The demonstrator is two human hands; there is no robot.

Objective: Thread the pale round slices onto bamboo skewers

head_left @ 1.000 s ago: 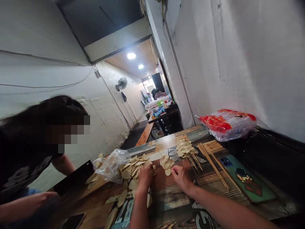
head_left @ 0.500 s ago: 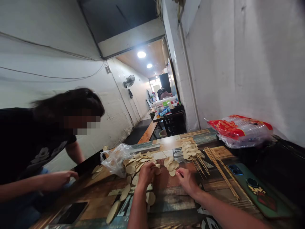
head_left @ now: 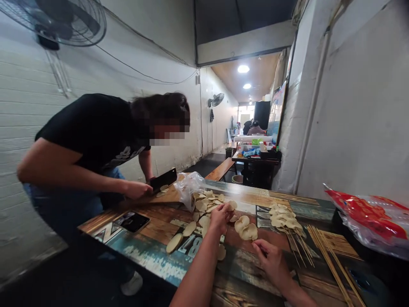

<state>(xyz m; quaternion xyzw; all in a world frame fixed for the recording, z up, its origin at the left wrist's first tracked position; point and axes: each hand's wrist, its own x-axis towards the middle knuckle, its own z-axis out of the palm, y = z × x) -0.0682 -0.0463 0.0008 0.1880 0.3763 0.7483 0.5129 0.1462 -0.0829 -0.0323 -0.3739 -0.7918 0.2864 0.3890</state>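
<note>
My left hand (head_left: 220, 218) is closed, pinching a thin pale round slice (head_left: 233, 206) just behind the threaded ones. My right hand (head_left: 271, 258) is closed in a pinch on the lower end of a bamboo skewer, most of which is hidden by its slices. Several pale slices (head_left: 246, 229) sit folded on that skewer. Left of my left hand, loose slices (head_left: 204, 202) lie in a heap beside a crumpled clear plastic bag (head_left: 189, 187). To the right of my hands, filled skewers (head_left: 285, 217) lie together, slices at the far end and bare sticks towards me.
Bare bamboo skewers (head_left: 330, 260) lie at right, beside a dark phone (head_left: 364, 281). A red-and-clear plastic package (head_left: 370, 215) stands by the wall. Across the table, a co-worker (head_left: 105, 140) bends over a large dark-bladed knife (head_left: 163, 180). Another phone (head_left: 132, 221) lies near the left edge.
My view has swung left, showing more of the co-worker and the knife. My left hand has lifted a slice from beside the heap towards the skewer. My right hand keeps its pinch.
</note>
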